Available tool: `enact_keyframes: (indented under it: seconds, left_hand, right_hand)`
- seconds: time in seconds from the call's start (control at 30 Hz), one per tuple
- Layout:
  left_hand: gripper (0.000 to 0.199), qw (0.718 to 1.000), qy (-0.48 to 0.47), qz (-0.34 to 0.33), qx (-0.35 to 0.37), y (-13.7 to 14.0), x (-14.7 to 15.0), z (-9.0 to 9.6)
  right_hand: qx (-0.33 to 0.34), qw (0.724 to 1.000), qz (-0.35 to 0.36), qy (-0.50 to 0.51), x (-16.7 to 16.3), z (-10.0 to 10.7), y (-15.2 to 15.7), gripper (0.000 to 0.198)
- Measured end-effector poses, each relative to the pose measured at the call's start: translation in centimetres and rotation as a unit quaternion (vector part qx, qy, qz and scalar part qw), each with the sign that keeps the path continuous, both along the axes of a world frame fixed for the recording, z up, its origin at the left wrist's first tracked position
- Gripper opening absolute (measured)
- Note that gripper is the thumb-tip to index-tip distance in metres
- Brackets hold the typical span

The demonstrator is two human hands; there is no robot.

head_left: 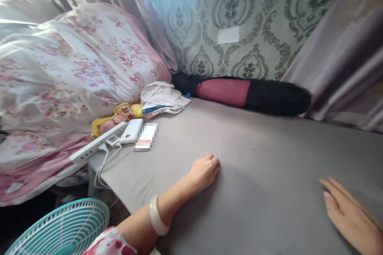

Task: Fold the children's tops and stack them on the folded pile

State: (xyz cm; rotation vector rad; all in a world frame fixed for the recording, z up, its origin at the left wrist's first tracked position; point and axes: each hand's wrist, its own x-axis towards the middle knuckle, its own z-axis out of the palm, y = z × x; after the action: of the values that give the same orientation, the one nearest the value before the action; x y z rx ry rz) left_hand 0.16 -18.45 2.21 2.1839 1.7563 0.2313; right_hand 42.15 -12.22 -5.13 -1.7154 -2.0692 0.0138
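Head view shows a grey sheet (254, 147) spread beneath the left hand (205, 170), its fingers curled together perhaps for support, and the right hand (353, 217), thumb and fingers apart, with a power strip (96, 142) at the sheet's left edge, likely keeping cables (103, 163) within reach.

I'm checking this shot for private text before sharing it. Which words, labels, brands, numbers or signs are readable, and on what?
No text is readable.
Yellow cartoon item: dark marks, too small and blurred to read.
Pixelated rectangle: anything on it is masked.
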Motion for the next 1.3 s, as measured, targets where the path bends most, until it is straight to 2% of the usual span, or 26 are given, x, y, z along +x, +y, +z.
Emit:
enact_keyframes:
  seconds: [0.1, 0.2, 0.33, 0.5, 0.67, 0.87, 1.07, 1.3]
  left_hand:
    - [0.025, 0.999, -0.048, -0.010, -0.009, 0.6, -0.8, 0.1]
    - [0.021, 0.989, -0.146, 0.008, -0.036, 1.6, -1.8, -0.2]
    - [0.022, 0.947, -0.298, 0.100, -0.064, 3.9, -4.0, -1.0]
    - [0.022, 0.893, -0.390, 0.223, 0.024, 7.7, -8.2, -1.3]
    - [0.025, 0.877, -0.332, 0.324, 0.122, 10.6, -13.0, -1.1]
    - [0.031, 0.862, -0.259, 0.395, 0.184, 12.0, -18.5, -0.8]
    - [0.031, 0.836, -0.193, 0.466, 0.217, 13.2, -23.4, 0.3]
    - [0.035, 0.803, -0.132, 0.532, 0.233, 14.5, -27.4, 2.9]
  right_hand:
    - [-0.045, 0.999, 0.023, -0.006, -4.0, -0.3, -0.3, 0.057]
    - [-0.030, 0.999, 0.043, -0.014, -7.4, -0.2, -0.6, 0.059]
    - [-0.001, 0.996, 0.080, -0.026, -11.5, -0.1, -0.6, 0.060]
    - [0.005, 0.992, 0.114, -0.057, -16.4, 0.1, -0.8, 0.061]
    - [-0.003, 0.989, 0.129, -0.071, -19.7, 0.2, -1.6, 0.061]
    - [0.030, 0.989, 0.123, -0.073, -20.3, -0.3, -2.1, 0.062]
    - [0.046, 0.988, 0.124, -0.079, -20.3, -0.5, -2.1, 0.060]
    - [0.050, 0.988, 0.120, -0.083, -20.6, -0.5, -2.2, 0.061]
